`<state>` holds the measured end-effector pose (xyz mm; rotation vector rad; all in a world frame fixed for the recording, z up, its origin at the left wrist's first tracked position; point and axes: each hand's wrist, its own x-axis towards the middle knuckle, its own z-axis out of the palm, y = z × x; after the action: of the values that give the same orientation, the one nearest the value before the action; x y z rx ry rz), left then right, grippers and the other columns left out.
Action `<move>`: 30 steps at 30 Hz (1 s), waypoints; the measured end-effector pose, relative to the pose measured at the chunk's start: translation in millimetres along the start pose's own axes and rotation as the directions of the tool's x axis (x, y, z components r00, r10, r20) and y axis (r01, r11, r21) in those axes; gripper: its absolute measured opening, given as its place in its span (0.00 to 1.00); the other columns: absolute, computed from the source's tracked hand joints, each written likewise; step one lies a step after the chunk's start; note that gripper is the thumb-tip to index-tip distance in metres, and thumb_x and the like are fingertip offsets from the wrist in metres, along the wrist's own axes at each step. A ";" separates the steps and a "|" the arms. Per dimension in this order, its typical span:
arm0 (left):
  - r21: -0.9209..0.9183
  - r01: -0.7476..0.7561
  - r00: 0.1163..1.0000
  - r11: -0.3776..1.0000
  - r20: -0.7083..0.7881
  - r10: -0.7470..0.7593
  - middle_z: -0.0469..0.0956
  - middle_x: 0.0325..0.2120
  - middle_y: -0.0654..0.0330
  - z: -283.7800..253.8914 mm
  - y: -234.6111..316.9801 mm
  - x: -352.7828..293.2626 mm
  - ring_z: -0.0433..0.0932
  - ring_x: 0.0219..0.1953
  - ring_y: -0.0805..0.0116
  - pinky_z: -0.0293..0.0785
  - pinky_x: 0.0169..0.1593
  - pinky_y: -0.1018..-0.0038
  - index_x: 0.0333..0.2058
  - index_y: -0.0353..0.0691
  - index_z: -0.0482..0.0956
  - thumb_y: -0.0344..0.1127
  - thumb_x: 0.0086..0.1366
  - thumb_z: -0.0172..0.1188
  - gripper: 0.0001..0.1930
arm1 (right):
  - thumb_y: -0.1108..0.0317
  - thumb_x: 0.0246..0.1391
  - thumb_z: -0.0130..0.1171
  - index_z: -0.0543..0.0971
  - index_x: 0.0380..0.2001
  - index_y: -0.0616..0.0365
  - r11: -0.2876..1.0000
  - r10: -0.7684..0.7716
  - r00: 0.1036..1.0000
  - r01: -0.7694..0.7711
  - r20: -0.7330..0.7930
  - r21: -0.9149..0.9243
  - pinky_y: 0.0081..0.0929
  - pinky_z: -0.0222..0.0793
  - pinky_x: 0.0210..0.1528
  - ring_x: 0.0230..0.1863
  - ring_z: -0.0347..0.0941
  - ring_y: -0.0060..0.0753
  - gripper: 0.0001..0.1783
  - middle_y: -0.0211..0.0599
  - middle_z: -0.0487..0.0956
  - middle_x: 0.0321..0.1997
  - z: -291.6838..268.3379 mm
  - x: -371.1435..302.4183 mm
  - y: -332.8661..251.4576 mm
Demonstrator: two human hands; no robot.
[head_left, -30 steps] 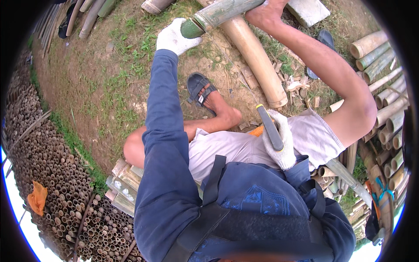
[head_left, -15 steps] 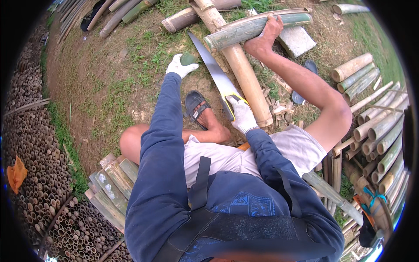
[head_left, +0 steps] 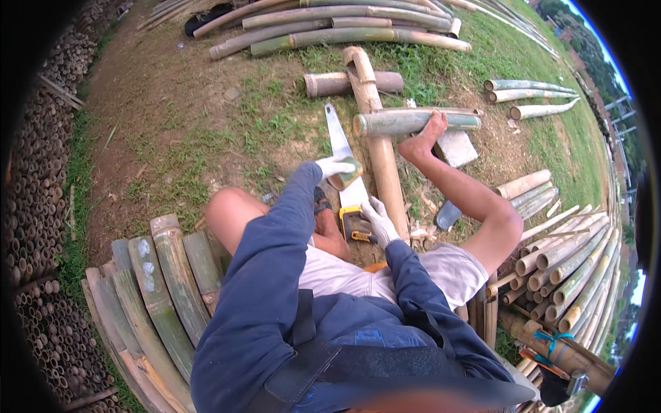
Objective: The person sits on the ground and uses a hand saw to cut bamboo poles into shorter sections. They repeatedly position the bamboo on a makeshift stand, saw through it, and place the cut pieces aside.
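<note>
A short cut piece of bamboo (head_left: 346, 175) sits in the grip of my gloved left hand (head_left: 333, 167), above the saw's blade. The hand saw (head_left: 354, 195) has a silver blade pointing away from me, and its yellow and black handle lies near my legs. Right beside that handle, my gloved right hand (head_left: 378, 219) has its fingers stretched out and holds nothing. A longer green bamboo length (head_left: 396, 124) lies across a thick bamboo beam (head_left: 386, 175), with my bare right foot (head_left: 427, 135) pressing on it.
Under the beam's far end is a short bamboo log (head_left: 327, 85). A concrete block (head_left: 456, 149) and a loose sandal (head_left: 448, 215) lie to the right. Bamboo poles (head_left: 358, 36) spread across the back, with stacked poles (head_left: 566, 268) at right and bamboo slats (head_left: 160, 289) at left.
My right hand has let go of the saw handle. My left hand has moved right and nearer with the bamboo piece, now over the blade. The view has tilted up.
</note>
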<state>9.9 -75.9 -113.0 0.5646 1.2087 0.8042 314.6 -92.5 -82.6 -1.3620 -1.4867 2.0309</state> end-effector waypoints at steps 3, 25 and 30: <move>0.334 -0.104 0.993 0.937 0.091 0.078 0.77 0.66 0.56 42.5 31.8 -20.2 0.79 0.62 0.55 0.78 0.62 0.46 0.75 0.53 0.69 0.55 0.65 0.77 0.44 | 0.40 0.76 0.56 0.53 0.83 0.53 0.907 0.064 0.997 -0.043 -0.038 0.420 0.57 0.67 0.75 0.80 0.61 0.59 0.46 0.51 0.56 0.84 2.8 -7.2 -35.6; -0.232 -0.304 0.914 0.924 -0.344 0.214 0.80 0.59 0.52 -23.5 23.2 40.7 0.83 0.54 0.45 0.82 0.44 0.54 0.68 0.57 0.70 0.46 0.76 0.65 0.25 | 0.49 0.77 0.59 0.64 0.76 0.60 0.073 -0.812 0.355 0.849 -0.463 0.523 0.57 0.63 0.81 0.78 0.67 0.51 0.37 0.51 0.72 0.76 -190.6 -331.4 -210.7; 0.119 -0.321 0.859 0.940 -0.382 0.341 0.75 0.68 0.52 -3.9 50.8 58.5 0.80 0.58 0.49 0.80 0.48 0.54 0.73 0.53 0.66 0.45 0.69 0.77 0.39 | 0.55 0.70 0.69 0.73 0.69 0.55 0.384 -0.204 0.404 0.871 -0.892 0.306 0.54 0.71 0.76 0.71 0.73 0.46 0.31 0.42 0.76 0.69 -208.6 -393.9 -55.7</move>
<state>2.3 1.3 -110.1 0.6843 1.5316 1.2282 670.2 -213.3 163.9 -0.8229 -0.4373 1.0516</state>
